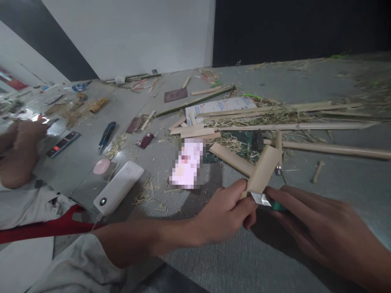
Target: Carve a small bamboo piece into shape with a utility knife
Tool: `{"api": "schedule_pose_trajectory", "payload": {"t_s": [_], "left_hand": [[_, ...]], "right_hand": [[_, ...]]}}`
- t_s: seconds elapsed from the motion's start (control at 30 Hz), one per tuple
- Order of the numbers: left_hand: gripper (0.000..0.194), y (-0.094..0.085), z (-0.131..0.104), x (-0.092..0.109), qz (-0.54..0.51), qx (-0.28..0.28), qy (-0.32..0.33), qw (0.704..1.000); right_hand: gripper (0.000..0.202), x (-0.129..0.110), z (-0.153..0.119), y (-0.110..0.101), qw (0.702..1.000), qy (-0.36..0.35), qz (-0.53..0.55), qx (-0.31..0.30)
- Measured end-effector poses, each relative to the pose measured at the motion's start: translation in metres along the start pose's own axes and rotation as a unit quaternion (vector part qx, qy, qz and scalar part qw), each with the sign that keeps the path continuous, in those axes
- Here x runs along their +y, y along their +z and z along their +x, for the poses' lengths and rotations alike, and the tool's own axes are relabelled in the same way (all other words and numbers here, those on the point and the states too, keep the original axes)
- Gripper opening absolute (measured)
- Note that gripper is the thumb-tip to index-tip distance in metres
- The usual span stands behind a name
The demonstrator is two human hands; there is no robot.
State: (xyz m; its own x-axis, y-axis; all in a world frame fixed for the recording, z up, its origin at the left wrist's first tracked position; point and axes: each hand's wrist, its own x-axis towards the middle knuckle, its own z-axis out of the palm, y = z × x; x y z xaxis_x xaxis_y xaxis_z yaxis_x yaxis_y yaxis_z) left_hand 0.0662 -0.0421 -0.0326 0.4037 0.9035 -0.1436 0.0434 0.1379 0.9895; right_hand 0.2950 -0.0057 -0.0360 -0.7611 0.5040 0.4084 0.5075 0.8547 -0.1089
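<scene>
My left hand (227, 211) is closed around the lower end of a flat, pale bamboo strip (265, 167), which slants up and away from me. In my right hand (320, 224) is a green-handled knife (278, 206). Its bright blade lies against the strip's near end, close to my left thumb. Just beyond the held strip, another bamboo strip (232, 158) rests on the floor. A phone with a lit, pixelated screen (187, 163) lies ahead and to the left of my left hand.
A white power bank (119, 187), a pink rounded object (102, 166) and a blue-black utility knife (106, 136) lie left. Bamboo lengths (290, 127), shavings and a long-handled hammer (330, 149) spread ahead. At far left are another person's bare limbs (23, 148) and a second phone (63, 144).
</scene>
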Motion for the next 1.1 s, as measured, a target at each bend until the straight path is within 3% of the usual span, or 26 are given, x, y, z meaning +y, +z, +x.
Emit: {"api": "schedule_pose_trajectory", "payload": {"t_s": [0.4, 0.5, 0.6, 0.67, 0.77, 0.87, 1.0, 1.1], "left_hand": [[0.033, 0.003, -0.003, -0.004, 0.011, 0.009, 0.003, 1.0], [0.034, 0.004, -0.007, -0.002, 0.029, -0.016, -0.024, 0.999], [0.035, 0.006, -0.011, 0.002, 0.058, -0.056, -0.045, 0.996], [0.033, 0.006, -0.012, 0.002, 0.052, -0.053, -0.048, 0.996], [0.031, 0.005, -0.009, 0.001, 0.013, -0.011, -0.053, 0.998], [0.028, 0.005, -0.005, -0.001, -0.026, 0.016, -0.045, 0.999], [0.027, 0.006, -0.003, 0.0, -0.028, 0.024, -0.024, 0.999], [0.027, 0.006, -0.004, 0.0, -0.022, 0.021, -0.021, 0.999]], "right_hand": [[0.025, -0.004, 0.001, -0.013, 0.997, 0.032, -0.068, -0.006], [0.027, 0.01, -0.003, -0.021, 0.988, 0.122, -0.088, 0.026], [0.029, 0.034, -0.011, -0.031, 0.956, 0.243, -0.144, 0.085], [0.03, 0.042, -0.014, -0.035, 0.948, 0.264, -0.14, 0.11], [0.031, 0.034, -0.012, -0.032, 0.966, 0.23, -0.079, 0.093], [0.031, 0.012, -0.006, -0.024, 0.989, 0.145, 0.006, 0.03], [0.027, -0.009, 0.001, -0.015, 0.994, 0.082, 0.044, -0.053], [0.025, -0.013, 0.002, -0.013, 0.993, 0.077, 0.052, -0.07]]}}
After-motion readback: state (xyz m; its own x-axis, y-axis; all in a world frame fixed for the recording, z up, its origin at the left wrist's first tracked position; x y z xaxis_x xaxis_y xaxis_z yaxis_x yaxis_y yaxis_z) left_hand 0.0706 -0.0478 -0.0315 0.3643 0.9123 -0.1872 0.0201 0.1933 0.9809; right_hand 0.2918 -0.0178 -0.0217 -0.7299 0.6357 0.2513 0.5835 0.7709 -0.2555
